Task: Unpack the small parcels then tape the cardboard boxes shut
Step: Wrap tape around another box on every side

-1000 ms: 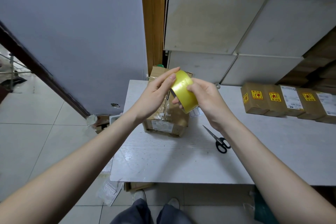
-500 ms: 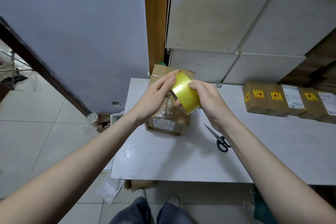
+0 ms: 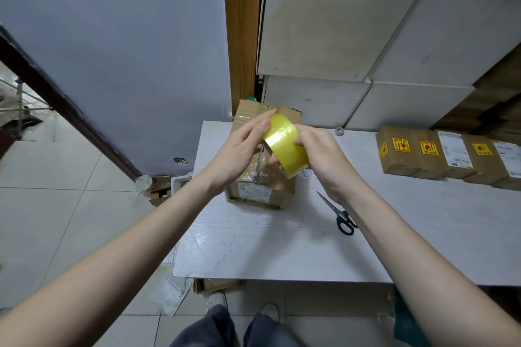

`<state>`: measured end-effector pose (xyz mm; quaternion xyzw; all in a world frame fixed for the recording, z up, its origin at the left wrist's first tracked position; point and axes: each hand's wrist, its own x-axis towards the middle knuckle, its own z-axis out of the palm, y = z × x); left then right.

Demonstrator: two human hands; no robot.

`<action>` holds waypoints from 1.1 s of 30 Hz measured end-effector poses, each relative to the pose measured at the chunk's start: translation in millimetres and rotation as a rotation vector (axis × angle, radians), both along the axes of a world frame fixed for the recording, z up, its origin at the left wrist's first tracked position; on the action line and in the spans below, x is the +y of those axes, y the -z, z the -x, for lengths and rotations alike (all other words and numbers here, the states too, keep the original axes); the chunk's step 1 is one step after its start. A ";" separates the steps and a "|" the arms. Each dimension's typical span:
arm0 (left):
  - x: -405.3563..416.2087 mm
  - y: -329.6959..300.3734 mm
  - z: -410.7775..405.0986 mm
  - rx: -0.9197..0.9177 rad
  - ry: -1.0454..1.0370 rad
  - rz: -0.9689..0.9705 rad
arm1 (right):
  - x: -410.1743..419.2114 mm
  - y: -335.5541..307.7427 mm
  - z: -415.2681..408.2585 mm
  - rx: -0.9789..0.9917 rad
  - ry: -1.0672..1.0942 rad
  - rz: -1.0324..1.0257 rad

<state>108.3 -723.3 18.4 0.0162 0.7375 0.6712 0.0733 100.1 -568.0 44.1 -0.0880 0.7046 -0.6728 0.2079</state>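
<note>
A yellow tape roll (image 3: pixel 286 145) hangs in the air above a brown cardboard box (image 3: pixel 260 191) on the white table (image 3: pixel 253 242). My right hand (image 3: pixel 318 155) grips the roll from the right, fingers curled round its rim. My left hand (image 3: pixel 239 152) touches the roll's upper left edge with its fingertips and thumb; whether it pinches a loose tape end is not clear. The box stands at the table's far left corner, partly hidden behind both hands. Clear tape covers its top.
Black-handled scissors (image 3: pixel 341 215) lie on the table right of the box. A row of small brown parcels (image 3: pixel 448 153) with yellow stickers lines the far right. Large pale boxes (image 3: pixel 338 28) stack behind. A grey wall (image 3: pixel 112 51) stands left, tiled floor below.
Both hands have kept the roll in nearly the same spot; the left fingertips shifted slightly along its edge. The box and scissors have not moved.
</note>
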 end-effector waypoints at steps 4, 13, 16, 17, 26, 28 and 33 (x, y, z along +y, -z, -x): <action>-0.5 0.1 1.3 -0.007 0.005 0.000 | -0.4 0.9 0.6 -0.055 0.045 0.011; 0.1 3.1 0.7 -0.010 0.008 0.012 | 1.1 0.6 -0.3 -0.006 -0.009 -0.044; -3.8 5.1 3.7 -0.009 0.013 0.049 | 2.4 -0.1 -2.9 0.024 -0.053 -0.107; -5.1 6.3 4.7 0.018 -0.019 0.077 | 3.8 -0.2 -2.5 0.069 -0.056 -0.157; 1.5 17.8 -9.3 0.655 -0.299 0.364 | -2.0 -2.8 -0.5 0.332 0.049 -0.456; 4.6 17.0 -8.8 0.658 -0.303 0.352 | -4.2 -2.9 -0.3 0.340 0.075 -0.466; 7.3 15.3 -10.9 0.683 -0.358 0.375 | -8.2 -1.5 -0.5 0.349 0.105 -0.482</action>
